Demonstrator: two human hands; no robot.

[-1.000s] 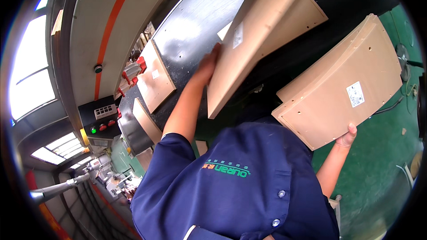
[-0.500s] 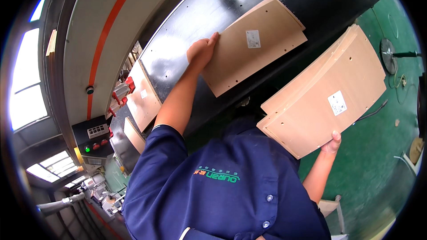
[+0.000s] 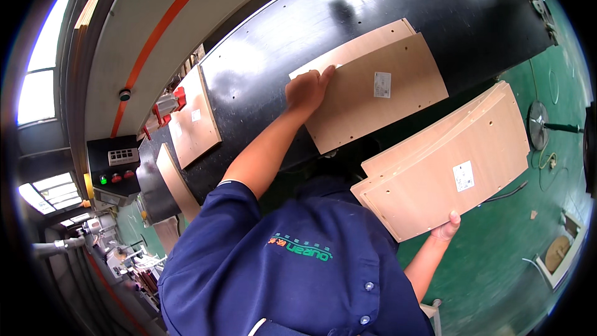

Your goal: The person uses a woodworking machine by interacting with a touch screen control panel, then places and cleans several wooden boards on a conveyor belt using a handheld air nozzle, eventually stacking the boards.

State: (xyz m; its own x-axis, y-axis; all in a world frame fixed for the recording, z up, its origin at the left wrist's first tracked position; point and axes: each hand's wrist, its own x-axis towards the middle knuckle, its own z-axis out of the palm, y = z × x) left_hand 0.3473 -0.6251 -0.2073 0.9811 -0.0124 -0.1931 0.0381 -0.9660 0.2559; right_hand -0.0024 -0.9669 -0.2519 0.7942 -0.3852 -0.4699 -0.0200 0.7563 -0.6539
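Observation:
On the black machine table (image 3: 261, 87) lies a light-brown wooden panel (image 3: 373, 112) with a white label and small drilled holes. A second panel (image 3: 360, 46) shows from beneath its far edge. My left hand (image 3: 306, 93) closes on the top panel's left end, thumb over its upper face; the fingers underneath are partly hidden. To the right, my right hand (image 3: 445, 227) grips a stack of similar panels (image 3: 429, 193) by the near edge, thumb on top. This stack is tilted and held off the table, above the green floor, its layers slightly fanned.
At the left, more panels (image 3: 194, 121) lie by red-tipped clamps (image 3: 171, 104). A control box (image 3: 115, 165) with buttons and a lit green lamp stands beyond. A beige machine beam (image 3: 158, 0) with an orange stripe spans the far left. A round fan-like stand (image 3: 538, 126) is on the floor at right.
The top panel on the table has slid toward me with my left hand, baring more of the panel beneath. My right hand still holds its stack, now slightly lower; the whole view has shifted.

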